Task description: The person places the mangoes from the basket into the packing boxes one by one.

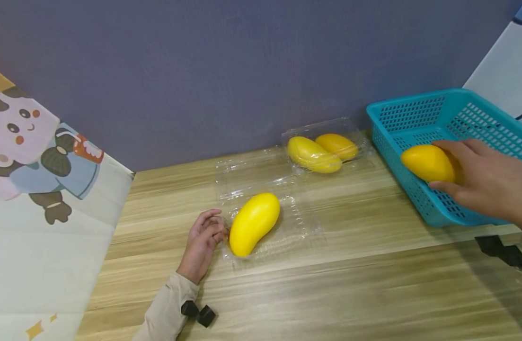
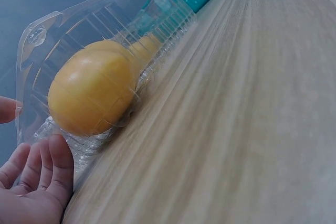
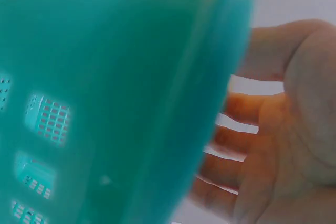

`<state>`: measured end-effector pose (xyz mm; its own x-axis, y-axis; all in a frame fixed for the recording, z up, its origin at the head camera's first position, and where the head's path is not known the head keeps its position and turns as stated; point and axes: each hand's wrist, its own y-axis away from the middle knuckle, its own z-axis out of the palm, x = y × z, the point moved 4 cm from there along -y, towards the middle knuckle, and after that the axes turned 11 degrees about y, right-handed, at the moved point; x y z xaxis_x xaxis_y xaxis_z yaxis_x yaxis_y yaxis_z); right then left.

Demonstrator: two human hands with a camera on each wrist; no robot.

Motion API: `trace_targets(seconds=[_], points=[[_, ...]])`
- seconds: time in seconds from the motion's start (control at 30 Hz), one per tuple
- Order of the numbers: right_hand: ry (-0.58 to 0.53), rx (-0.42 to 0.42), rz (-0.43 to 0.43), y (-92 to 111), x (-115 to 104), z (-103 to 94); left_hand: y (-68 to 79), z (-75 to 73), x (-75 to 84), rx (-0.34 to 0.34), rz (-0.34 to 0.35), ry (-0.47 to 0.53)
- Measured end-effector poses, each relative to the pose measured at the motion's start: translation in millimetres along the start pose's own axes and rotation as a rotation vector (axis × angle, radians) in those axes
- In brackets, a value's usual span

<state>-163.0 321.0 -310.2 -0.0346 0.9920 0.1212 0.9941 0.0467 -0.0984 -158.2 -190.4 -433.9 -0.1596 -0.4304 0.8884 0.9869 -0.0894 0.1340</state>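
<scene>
A yellow-orange mango (image 1: 427, 163) is in my right hand (image 1: 484, 177), gripped by the thumb and fingers above the near left rim of the teal basket (image 1: 431, 208). In the right wrist view the basket's wall covers the fingertips and hides the mango. My left hand (image 1: 203, 244) rests on the table, fingers loosely bent, at the left edge of a clear plastic clamshell box (image 1: 299, 229). One bright yellow mango (image 1: 254, 222) lies slanted in that box. The left wrist view has the thumb (image 2: 8, 109) right at the box's edge, the other fingers by its lower corner.
A second clear clamshell (image 1: 318, 125) with two mangoes (image 1: 314, 156) stands at the back, left of the basket. A grey-blue panel (image 1: 243, 71) rises behind the wooden table (image 1: 350, 284). A cartoon-printed panel (image 1: 35, 255) borders the left side.
</scene>
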Motion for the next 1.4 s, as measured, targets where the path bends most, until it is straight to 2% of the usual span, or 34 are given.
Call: trace_targets(seconds=[0.37, 0.57, 0.8, 1.07, 1.27, 1.4], points=[[0.014, 0.055, -0.045, 7, -26, -19.5, 2.0, 0.3, 1.7, 0.007, -0.003, -0.011], [-0.008, 0.106, -0.136, 3, -53, -29.9, 5.0, -4.8, 3.3, 0.033, 0.012, -0.019], [-0.05, 0.166, -0.27, 2, -88, -37.2, 3.1, -1.9, 1.5, 0.027, 0.0, -0.029], [-0.14, 0.145, -0.393, -4, -137, -35.8, 0.8, 1.5, -0.7, 0.023, 0.001, -0.011], [-0.143, 0.178, -0.468, -9, -168, -34.5, -0.1, 2.1, -1.1, 0.027, -0.009, -0.018], [-0.138, 0.152, -0.515, -10, -182, -33.0, -0.4, 1.3, -0.7, 0.033, -0.01, -0.016]])
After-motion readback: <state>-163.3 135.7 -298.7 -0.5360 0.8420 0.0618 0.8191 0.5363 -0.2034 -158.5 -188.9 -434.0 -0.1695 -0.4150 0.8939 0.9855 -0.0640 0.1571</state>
